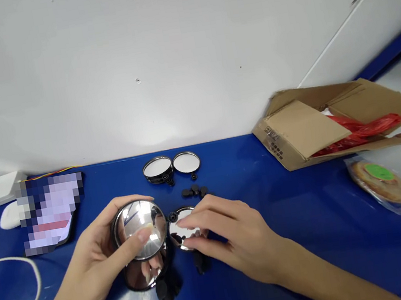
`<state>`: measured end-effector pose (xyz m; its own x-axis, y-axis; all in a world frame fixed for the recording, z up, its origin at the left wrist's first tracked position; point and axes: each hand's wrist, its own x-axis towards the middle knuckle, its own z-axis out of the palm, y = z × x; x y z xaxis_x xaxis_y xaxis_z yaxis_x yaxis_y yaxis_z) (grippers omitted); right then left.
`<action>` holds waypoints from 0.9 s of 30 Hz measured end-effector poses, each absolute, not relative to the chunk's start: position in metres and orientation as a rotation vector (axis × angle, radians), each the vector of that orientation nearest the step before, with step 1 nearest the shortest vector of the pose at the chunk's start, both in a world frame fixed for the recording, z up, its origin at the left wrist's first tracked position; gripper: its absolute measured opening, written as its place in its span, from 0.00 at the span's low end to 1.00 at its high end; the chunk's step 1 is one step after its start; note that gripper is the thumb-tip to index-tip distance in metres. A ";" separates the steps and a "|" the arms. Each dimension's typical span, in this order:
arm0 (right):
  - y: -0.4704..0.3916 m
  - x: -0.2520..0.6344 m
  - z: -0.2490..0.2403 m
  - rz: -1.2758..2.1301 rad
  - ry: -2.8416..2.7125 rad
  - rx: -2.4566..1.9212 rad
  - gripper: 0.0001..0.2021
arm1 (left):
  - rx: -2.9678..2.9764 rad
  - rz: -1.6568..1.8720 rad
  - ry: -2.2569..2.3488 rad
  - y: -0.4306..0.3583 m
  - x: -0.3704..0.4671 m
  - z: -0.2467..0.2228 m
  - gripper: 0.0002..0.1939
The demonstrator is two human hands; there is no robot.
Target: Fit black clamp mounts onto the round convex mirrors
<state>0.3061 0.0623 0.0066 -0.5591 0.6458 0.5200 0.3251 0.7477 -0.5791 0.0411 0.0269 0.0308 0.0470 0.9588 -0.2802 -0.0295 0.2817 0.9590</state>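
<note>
My left hand point(101, 256) is closed around a round black-rimmed mirror point(140, 239), its thumb lying across the reflective face. A small black round joint point(173, 217) sticks out at that mirror's right edge. Partly covered below it is another round mirror point(144, 274), with black clip-like parts point(168, 289) at its lower right. Just right of the held mirror, my right hand point(234, 236) hovers with thumb and index finger apart and nothing visible between them. Under those fingers lies one more round mirror point(178, 233), partly hidden, with a black part point(200, 261) below it.
Farther back are stacked round mirrors point(157, 167) and a single mirror point(186, 162). Small black pieces point(194, 190) lie nearer. A cardboard box point(297, 128) with a red bag and a wrapped flat round item point(399, 188) stand right. Left are a phone point(55, 210), white mouse point(9, 216) and cable point(37, 279).
</note>
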 end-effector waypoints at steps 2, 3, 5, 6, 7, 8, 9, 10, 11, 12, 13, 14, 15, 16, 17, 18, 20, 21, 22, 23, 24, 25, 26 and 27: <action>0.060 0.302 0.002 0.429 -2.183 -0.730 0.06 | 0.994 0.967 1.311 0.024 0.046 0.036 0.32; 0.059 0.301 0.002 0.394 -2.159 -0.753 0.06 | 0.994 0.959 1.320 0.023 0.048 0.039 0.33; 0.058 0.299 0.002 0.382 -2.113 -0.819 0.06 | 1.001 0.945 1.330 0.021 0.049 0.042 0.34; 0.058 0.299 0.002 0.390 -2.113 -0.838 0.07 | 1.008 0.933 1.329 0.021 0.049 0.042 0.35; 0.059 0.299 0.003 0.398 -2.132 -0.843 0.08 | 1.016 0.917 1.325 0.020 0.049 0.043 0.36; 0.059 0.299 0.003 0.401 -2.168 -0.832 0.08 | 1.022 0.901 1.320 0.020 0.048 0.043 0.37; 0.059 0.299 0.003 0.392 -2.205 -0.806 0.08 | 1.028 0.889 1.314 0.019 0.047 0.043 0.37; 0.060 0.299 0.003 0.373 -2.232 -0.775 0.07 | 1.031 0.883 1.308 0.019 0.047 0.043 0.37; 0.061 0.299 0.002 0.348 -2.247 -0.742 0.07 | 1.030 0.880 1.301 0.019 0.046 0.042 0.37; 0.061 0.299 0.001 0.323 -2.250 -0.712 0.07 | 1.022 0.884 1.292 0.019 0.046 0.040 0.38; 0.063 0.300 0.000 0.301 -2.246 -0.685 0.06 | 1.009 0.894 1.278 0.019 0.045 0.038 0.38; 0.064 0.300 -0.001 0.282 -2.234 -0.671 0.06 | 1.000 0.914 1.255 0.020 0.044 0.036 0.38; 0.066 0.301 -0.002 0.273 -2.215 -0.674 0.05 | 1.000 0.942 1.223 0.021 0.043 0.032 0.37; 0.069 0.302 -0.002 0.273 -2.191 -0.696 0.05 | 1.016 0.977 1.182 0.023 0.040 0.028 0.36; 0.072 0.304 -0.002 0.277 -2.161 -0.732 0.05 | 1.048 1.018 1.152 0.026 0.038 0.024 0.34; 0.076 0.307 -0.001 0.281 -2.120 -0.778 0.04 | 1.096 1.060 1.140 0.029 0.035 0.020 0.32; 0.085 0.312 0.000 0.288 -2.010 -0.883 0.02 | 1.210 1.151 1.205 0.034 0.029 0.012 0.27; 0.091 0.314 0.000 0.293 -1.947 -0.936 0.01 | 1.264 1.191 1.257 0.037 0.027 0.009 0.26; 0.096 0.317 0.000 0.300 -1.882 -0.991 0.02 | 1.309 1.216 1.315 0.038 0.025 0.006 0.24; 0.102 0.319 -0.001 0.311 -1.824 -1.046 0.03 | 1.344 1.225 1.363 0.039 0.023 0.004 0.24; 0.107 0.321 -0.002 0.323 -1.777 -1.095 0.05 | 1.371 1.220 1.393 0.040 0.023 0.003 0.24; 0.112 0.322 -0.004 0.334 -1.747 -1.135 0.07 | 1.387 1.203 1.414 0.040 0.022 0.002 0.25; 0.116 0.322 -0.007 0.345 -1.729 -1.165 0.08 | 1.397 1.181 1.427 0.040 0.022 0.001 0.25; 0.120 0.323 -0.009 0.355 -1.724 -1.187 0.09 | 1.406 1.163 1.431 0.039 0.022 0.000 0.25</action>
